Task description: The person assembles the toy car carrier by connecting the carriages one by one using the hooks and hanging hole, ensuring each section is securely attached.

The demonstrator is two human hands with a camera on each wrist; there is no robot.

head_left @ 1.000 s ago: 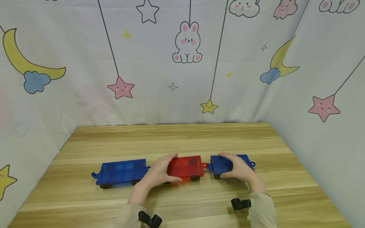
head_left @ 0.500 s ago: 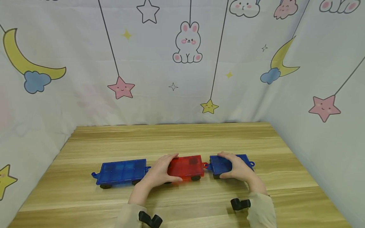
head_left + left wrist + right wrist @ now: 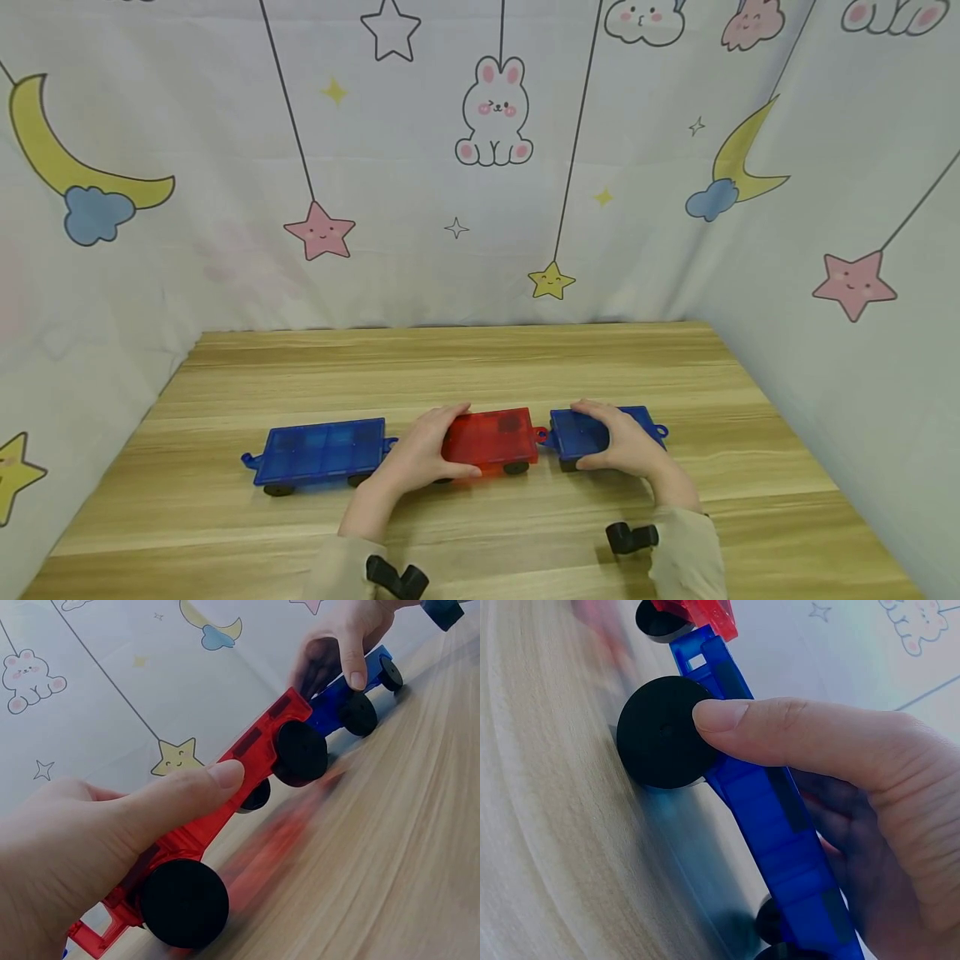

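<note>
Three translucent toy train cars with black wheels stand in a row on the wooden table. My left hand (image 3: 422, 450) grips the red car (image 3: 495, 437) in the middle, thumb on the near side and fingers over the far side. My right hand (image 3: 626, 446) holds the right blue car (image 3: 581, 432) the same way; in the right wrist view the thumb (image 3: 727, 720) lies beside a front wheel (image 3: 664, 733). The red car's ring and the right blue car's hook overlap in the head view. On the left stands another blue car (image 3: 322, 452), its right end reaching my left hand.
The wooden table (image 3: 450, 367) ends at a white curtain (image 3: 412, 167) printed with stars, moons and a rabbit. Curtain also hangs along both sides. Each wrist carries a small black camera, such as the left one (image 3: 397, 577).
My right hand has shifted very slightly left with the right blue car, toward the red car. My left hand and the left blue car stay nearly in place.
</note>
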